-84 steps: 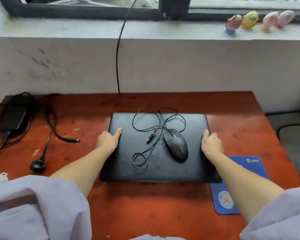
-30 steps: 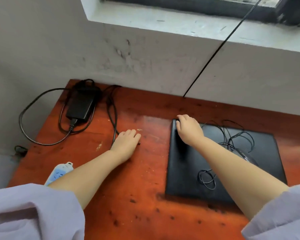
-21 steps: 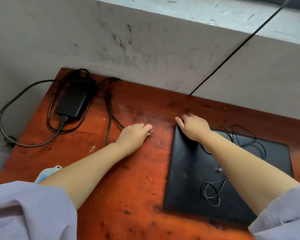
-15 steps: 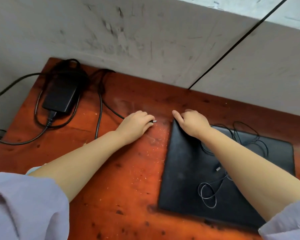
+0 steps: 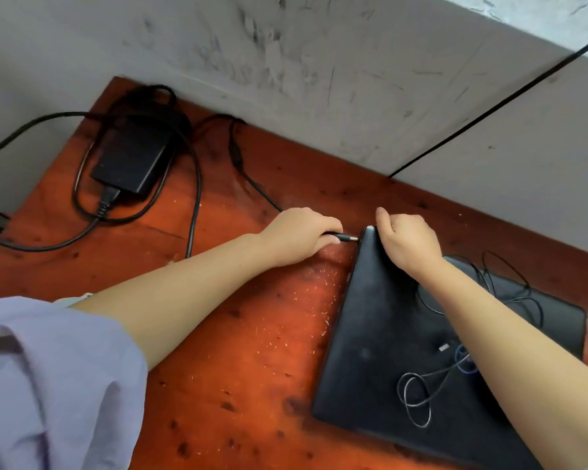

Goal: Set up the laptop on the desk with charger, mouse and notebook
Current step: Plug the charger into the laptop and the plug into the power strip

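Note:
A closed black laptop (image 5: 381,340) lies on the red-brown desk (image 5: 238,368). My left hand (image 5: 299,235) pinches the charger plug (image 5: 347,238), whose metal tip nearly touches the laptop's far left corner. My right hand (image 5: 408,242) rests on that corner and holds it down. The black charger brick (image 5: 133,157) sits at the desk's far left with its cables looped around it. The thin mouse cable (image 5: 421,391) coils on the lid; my right forearm hides the mouse. No notebook is in view.
A grey wall (image 5: 319,69) runs close behind the desk, with a black cable (image 5: 489,106) slanting down it. The charger's mains cable (image 5: 0,228) hangs off the desk's left edge. Small pale crumbs speckle the wood beside the laptop.
My left hand has carried the charger plug rightwards until its tip is at the laptop's left edge. My right hand stays on the laptop's corner. The view has tilted further left.

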{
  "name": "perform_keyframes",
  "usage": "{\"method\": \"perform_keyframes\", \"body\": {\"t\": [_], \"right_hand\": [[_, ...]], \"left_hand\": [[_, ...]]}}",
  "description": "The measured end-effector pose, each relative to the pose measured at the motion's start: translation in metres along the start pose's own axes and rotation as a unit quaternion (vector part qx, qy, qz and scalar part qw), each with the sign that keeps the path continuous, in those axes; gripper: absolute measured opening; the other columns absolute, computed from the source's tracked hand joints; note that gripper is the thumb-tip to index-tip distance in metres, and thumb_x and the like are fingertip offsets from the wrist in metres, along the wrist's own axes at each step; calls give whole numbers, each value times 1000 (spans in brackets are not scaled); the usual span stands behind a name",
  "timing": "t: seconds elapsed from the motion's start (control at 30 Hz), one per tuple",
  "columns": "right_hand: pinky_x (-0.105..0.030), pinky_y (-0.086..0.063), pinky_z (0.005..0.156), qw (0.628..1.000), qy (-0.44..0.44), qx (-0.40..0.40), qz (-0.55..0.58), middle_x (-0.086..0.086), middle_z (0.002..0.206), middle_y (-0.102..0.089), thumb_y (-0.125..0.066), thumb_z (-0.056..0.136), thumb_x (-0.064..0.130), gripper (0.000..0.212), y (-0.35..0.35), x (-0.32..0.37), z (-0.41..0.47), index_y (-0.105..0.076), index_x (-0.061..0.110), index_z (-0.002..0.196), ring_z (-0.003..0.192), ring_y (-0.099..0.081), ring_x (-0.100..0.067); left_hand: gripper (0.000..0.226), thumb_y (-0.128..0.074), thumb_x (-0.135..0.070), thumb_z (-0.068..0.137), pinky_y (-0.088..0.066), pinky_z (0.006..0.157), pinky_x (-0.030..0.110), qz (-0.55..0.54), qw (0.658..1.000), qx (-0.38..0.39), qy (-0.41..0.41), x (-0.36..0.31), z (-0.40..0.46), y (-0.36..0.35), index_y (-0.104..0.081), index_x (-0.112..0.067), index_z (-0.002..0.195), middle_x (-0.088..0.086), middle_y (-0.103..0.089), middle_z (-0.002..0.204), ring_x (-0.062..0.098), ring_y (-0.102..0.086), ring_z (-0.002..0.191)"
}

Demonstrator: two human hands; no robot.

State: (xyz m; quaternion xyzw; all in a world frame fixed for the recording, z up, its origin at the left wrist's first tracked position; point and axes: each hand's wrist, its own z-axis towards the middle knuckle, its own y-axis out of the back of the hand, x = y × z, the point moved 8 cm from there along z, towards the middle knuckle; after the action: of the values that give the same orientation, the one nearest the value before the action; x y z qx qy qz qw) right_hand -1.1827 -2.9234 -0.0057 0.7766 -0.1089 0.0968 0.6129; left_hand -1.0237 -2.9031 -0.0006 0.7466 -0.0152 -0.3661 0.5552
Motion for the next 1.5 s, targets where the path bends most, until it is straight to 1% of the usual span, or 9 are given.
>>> {"method": "perform_keyframes", "body": {"t": [0.13,0.23,0.43,0.8,1.07,1.2,1.27,1.37,1.5], "right_hand": [[-34,-27,48,998,-6,-23,66,-2,48,-41,-32,96,38,57,15,-9,3,-28,15,43,52,-40,-25],[-28,-26,47,997,4,-39,72,0,43,-36,-34,96,34,57,21,-9,4,-25,14,42,46,-36,-15],[-28,-24,44,996,-8,-39,75,2,42,-34,-35,95,34,58,19,-9,2,-23,15,42,44,-35,-15],[-29,-24,47,997,-10,-40,70,1,47,-40,-32,96,34,55,16,-4,1,-29,15,44,49,-38,-14],[-33,-32,64,998,-44,3,41,-3,58,-49,-29,94,39,53,-11,-5,6,-42,14,50,67,-45,-29],[-32,-28,57,1000,-22,-9,14,-3,53,-47,-30,96,38,56,-19,-2,6,-41,13,47,62,-45,-28],[-32,-28,57,1000,-3,-29,-9,-4,58,-49,-32,97,35,53,-18,-1,2,-45,8,53,64,-49,-29],[-36,-36,65,998,39,-33,-30,-12,75,-58,-34,98,29,47,-20,4,-5,-56,2,66,83,-54,-34],[-37,-40,77,998,42,-45,25,-18,96,-60,-45,94,18,23,-11,0,-15,-60,1,92,94,-53,-36]], "left_hand": [[26,-54,-31,92,-50,77,36,-49,997,-49,-31,-8,4,10,-66,-19,111,4,-73,104,29,-65,93],[24,-55,-28,91,-48,75,35,-66,994,-75,-54,-15,6,18,-68,-16,108,6,-73,99,30,-65,88],[24,-51,-29,93,-47,70,37,-43,997,-48,-52,-17,6,19,-67,-18,108,6,-71,92,29,-62,85],[26,-46,-28,95,-49,72,39,34,997,15,-72,-33,16,10,-66,-15,104,6,-69,93,30,-61,89],[22,-46,-28,94,-45,67,39,64,995,43,-55,-16,19,-16,-55,-11,107,13,-66,97,36,-61,88],[24,-48,-28,94,-43,64,40,45,998,39,-17,-7,18,-27,-47,-8,107,17,-60,96,39,-59,83],[23,-48,-27,95,-44,69,43,65,997,25,-22,-9,18,-28,-49,-6,105,16,-58,101,36,-56,91],[22,-47,-24,95,-42,76,40,160,986,-6,-48,-17,19,-33,-50,-5,106,13,-52,112,30,-47,105],[24,-47,-25,94,-38,80,38,212,977,-16,-23,-15,19,-36,-49,-7,110,10,-51,117,29,-46,109]]}}
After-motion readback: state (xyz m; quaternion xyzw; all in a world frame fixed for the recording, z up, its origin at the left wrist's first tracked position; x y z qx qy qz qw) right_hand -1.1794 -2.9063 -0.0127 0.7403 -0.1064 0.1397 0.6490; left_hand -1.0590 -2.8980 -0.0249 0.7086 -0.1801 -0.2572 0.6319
